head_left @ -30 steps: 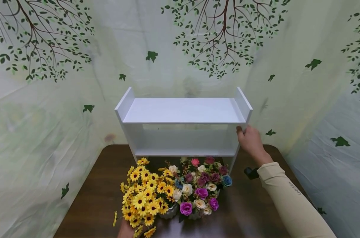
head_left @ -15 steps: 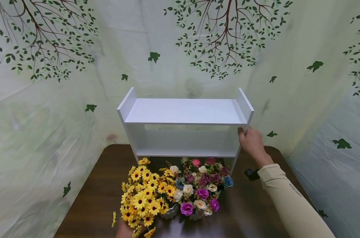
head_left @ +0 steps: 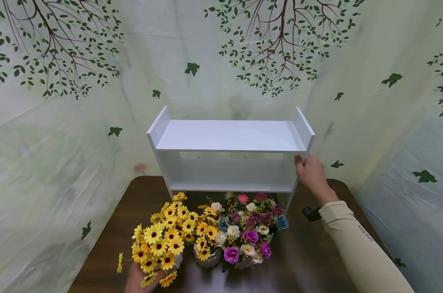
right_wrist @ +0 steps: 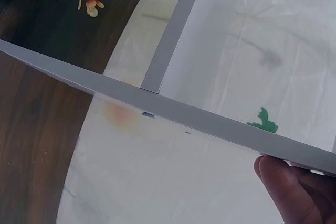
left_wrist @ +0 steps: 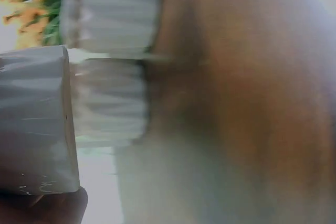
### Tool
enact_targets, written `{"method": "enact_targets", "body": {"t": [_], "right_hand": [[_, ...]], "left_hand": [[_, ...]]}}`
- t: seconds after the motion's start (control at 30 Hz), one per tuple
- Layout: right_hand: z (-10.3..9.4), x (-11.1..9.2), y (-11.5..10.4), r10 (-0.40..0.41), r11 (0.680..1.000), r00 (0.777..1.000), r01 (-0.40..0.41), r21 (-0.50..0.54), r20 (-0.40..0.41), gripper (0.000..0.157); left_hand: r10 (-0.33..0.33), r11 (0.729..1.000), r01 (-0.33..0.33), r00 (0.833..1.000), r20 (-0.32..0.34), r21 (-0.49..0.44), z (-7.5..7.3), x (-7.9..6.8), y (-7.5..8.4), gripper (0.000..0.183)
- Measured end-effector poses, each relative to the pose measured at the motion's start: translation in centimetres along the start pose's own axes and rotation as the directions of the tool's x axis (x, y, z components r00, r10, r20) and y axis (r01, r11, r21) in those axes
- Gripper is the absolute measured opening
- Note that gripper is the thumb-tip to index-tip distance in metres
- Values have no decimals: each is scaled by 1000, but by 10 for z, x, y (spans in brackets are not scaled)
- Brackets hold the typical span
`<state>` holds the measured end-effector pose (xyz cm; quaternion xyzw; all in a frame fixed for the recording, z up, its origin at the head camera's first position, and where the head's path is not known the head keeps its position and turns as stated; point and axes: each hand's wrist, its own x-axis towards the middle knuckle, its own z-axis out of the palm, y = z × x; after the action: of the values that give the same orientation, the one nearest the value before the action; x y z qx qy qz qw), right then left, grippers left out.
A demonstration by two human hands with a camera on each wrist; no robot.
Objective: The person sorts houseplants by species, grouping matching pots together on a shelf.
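My left hand holds a pot of yellow daisies at the front left of the brown table; blooms cover much of the hand. In the left wrist view the light ribbed flowerpot fills the left side, with fingers along its wall. With its thumb at the front edge, my right hand grips the right side panel of a white shelf unit. That panel crosses the right wrist view, the fingertips pressed against it.
A second pot of yellow daisies and a bunch of mixed roses stand before the shelf unit. Behind is a pale leaf-print backdrop. The dark wooden table extends left. A small black object shows under the right wrist.
My left hand has moved left with its pot of daisies, away from the second daisy pot, which now shows more. The right hand keeps its grip on the shelf panel.
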<state>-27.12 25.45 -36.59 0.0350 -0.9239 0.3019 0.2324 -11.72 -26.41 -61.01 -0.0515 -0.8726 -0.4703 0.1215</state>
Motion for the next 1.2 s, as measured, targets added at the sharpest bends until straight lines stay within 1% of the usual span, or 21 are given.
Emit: {"method": "enact_targets", "body": {"t": [0.03, 0.07, 0.1, 0.13, 0.17, 0.2, 0.23, 0.3, 0.37, 0.47, 0.53, 0.6, 0.67, 0.7, 0.77, 0.83, 0.93, 1.0, 1.03, 1.17, 1.2], "right_hand": [[0, 0, 0, 2, 1000, 1000, -2, -3, 0, 29], [0, 0, 1, 4, 1000, 1000, -4, -4, -1, 29], [-1, 0, 1, 5, 1000, 1000, -5, -2, 2, 29], [-1, 0, 1, 6, 1000, 1000, -6, -2, 5, 29], [-1, 0, 1, 6, 1000, 1000, -6, -1, 8, 30], [-1, 0, 1, 6, 1000, 1000, -6, 1, 9, 30], [-1, -1, 0, 7, 1000, 1000, -7, 4, 12, 30], [-1, -1, 0, 8, 1000, 1000, -8, 3, 15, 31], [-2, -1, 0, 12, 1000, 1000, -12, 4, 18, 32], [-2, -1, 1, 16, 1000, 1000, -16, 5, 21, 32], [-2, -1, 1, 16, 1000, 1000, -16, 8, 22, 32], [-2, 0, 1, 11, 1000, 1000, -11, 7, 17, 32], [-2, 0, 2, 12, 1000, 1000, -13, 10, 16, 32], [-2, 0, 2, 12, 1000, 1000, -12, 10, 11, 32], [-2, 0, 2, 12, 1000, 1000, -12, 10, 7, 32], [-2, 0, 2, 12, 1000, 1000, -12, 10, 5, 33], [-2, 0, 2, 8, 1000, 1000, -8, 7, 0, 32], [-2, 1, 2, 8, 1000, 1000, -8, 6, -5, 31], [-2, 1, 2, 9, 1000, 1000, -9, 6, -4, 30], [-1, 1, 2, 10, 1000, 1000, -10, 8, 3, 30], [0, 1, 3, 10, 1000, 1000, -10, 8, 7, 30]], "left_hand": [[-51, 998, 50, 999, -13, -28, -8, 0, 35, 44], [-101, 993, 99, 995, -24, -62, -15, 2, 63, 46], [-152, 986, 150, 988, -16, -77, -23, 3, 86, 44], [-235, 971, 234, 972, -11, -51, -28, 4, 102, 45], [-246, 968, 245, 969, -9, -53, -33, 6, 115, 44], [-246, 967, 245, 969, -7, -64, -37, 7, 126, 45], [-222, 973, 220, 975, -11, -71, -41, 9, 133, 46], [-156, 985, 154, 987, -23, -79, -46, 13, 140, 51], [-98, 992, 95, 995, -34, -81, -50, 17, 144, 51], [-75, 996, 74, 997, -28, -53, -54, 26, 153, 56], [-76, 997, 75, 997, -7, -36, -57, 31, 162, 56], [-61, 997, 61, 998, 9, -35, -60, 35, 173, 58], [-46, 998, 47, 999, 26, -44, -61, 39, 184, 54], [-28, 998, 31, 999, 39, -61, -61, 41, 189, 50], [37, 996, -34, 998, 41, -80, -60, 46, 196, 45], [102, 989, -96, 993, 52, -111, -60, 52, 202, 43], [223, 969, -216, 974, 43, -123, -59, 61, 209, 50], [269, 957, -261, 962, 50, -128, -60, 67, 214, 52], [290, 951, -282, 956, 51, -123, -60, 70, 216, 56], [327, 937, -313, 942, 74, -155, -59, 82, 224, 54], [321, 937, -305, 944, 78, -168, -58, 85, 226, 54]]}}
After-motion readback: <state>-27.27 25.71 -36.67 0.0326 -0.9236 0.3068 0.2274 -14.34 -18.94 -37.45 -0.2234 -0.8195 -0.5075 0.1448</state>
